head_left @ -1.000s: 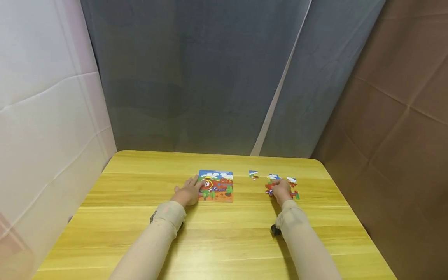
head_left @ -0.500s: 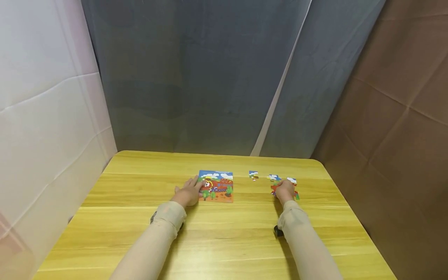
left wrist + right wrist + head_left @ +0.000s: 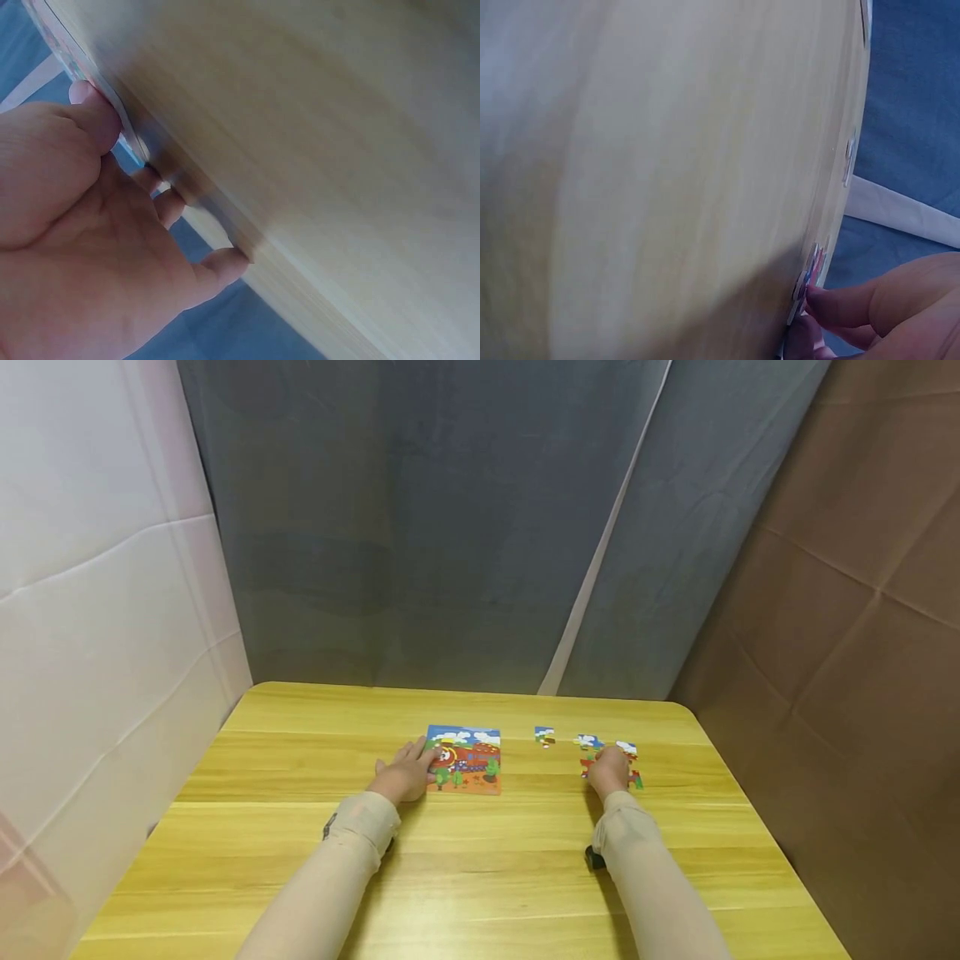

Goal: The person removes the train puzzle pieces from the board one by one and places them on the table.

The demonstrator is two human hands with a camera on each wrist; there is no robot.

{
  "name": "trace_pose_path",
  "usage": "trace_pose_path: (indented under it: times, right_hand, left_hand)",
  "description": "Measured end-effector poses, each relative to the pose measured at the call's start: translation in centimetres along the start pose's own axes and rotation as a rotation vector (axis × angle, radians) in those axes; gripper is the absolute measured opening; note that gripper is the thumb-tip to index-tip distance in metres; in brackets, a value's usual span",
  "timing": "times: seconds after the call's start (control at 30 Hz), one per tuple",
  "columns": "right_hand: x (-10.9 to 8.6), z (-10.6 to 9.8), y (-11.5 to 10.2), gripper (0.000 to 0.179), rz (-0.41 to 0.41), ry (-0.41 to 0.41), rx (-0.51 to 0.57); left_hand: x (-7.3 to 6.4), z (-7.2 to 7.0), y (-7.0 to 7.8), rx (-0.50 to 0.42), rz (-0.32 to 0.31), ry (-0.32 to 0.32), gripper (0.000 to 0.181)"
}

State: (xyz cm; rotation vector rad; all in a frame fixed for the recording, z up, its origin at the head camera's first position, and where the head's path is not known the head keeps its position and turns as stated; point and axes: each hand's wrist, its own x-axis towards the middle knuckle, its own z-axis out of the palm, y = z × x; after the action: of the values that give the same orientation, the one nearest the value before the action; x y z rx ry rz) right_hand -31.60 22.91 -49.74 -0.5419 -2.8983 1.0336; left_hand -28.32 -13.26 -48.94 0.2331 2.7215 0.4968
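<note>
A square picture of a red train (image 3: 480, 767) lies on the table, left of centre. Along its left edge my left hand (image 3: 402, 774) rests with fingers spread, the thumb on the picture; in the left wrist view the fingertips (image 3: 225, 264) meet the table. Further right, my right hand (image 3: 610, 768) pinches a red puzzle piece (image 3: 587, 765) low at the tabletop, its shape partly covered by the fingers. In the right wrist view, thumb and fingers meet at that piece's edge. Around this hand are a blue-and-white piece (image 3: 589, 741), a white-topped piece (image 3: 627, 748) and a green-edged piece (image 3: 638, 779).
One separate puzzle piece (image 3: 544, 736) lies between the picture and the right-hand group. The wooden table (image 3: 480, 868) has rounded far corners. A grey cloth (image 3: 450, 527) hangs behind it, with a white cloth (image 3: 112, 610) at left and a brown one (image 3: 862, 652) at right.
Over the past second my right hand has shifted slightly right with the red puzzle piece, then stayed nearly still. My left hand and the picture have kept their places.
</note>
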Motion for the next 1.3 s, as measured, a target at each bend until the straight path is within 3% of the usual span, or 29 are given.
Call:
trace_pose_path:
  times: [0.37,0.57,1.0,1.3]
  right_hand:
    - [-0.2,0.3,-1.0,0.041,0.001,0.027,0.005]
    - [-0.4,1.5,-2.7,0.049,-0.083,0.047,0.069]
    - [-2.1,4.9,-7.6,0.045,-0.294,-0.079,0.191]
    - [-3.5,6.7,-10.6,0.036,-0.27,-0.247,0.368]
  left_hand:
    - [0.2,0.0,0.0,0.006,0.005,0.015,0.059]
    - [0.2,0.0,0.1,0.002,-0.001,0.018,0.062]
    - [0.1,-0.4,0.3,-0.05,-0.034,0.016,0.068]
    - [0.4,-0.2,0.4,-0.079,-0.074,0.001,0.07]
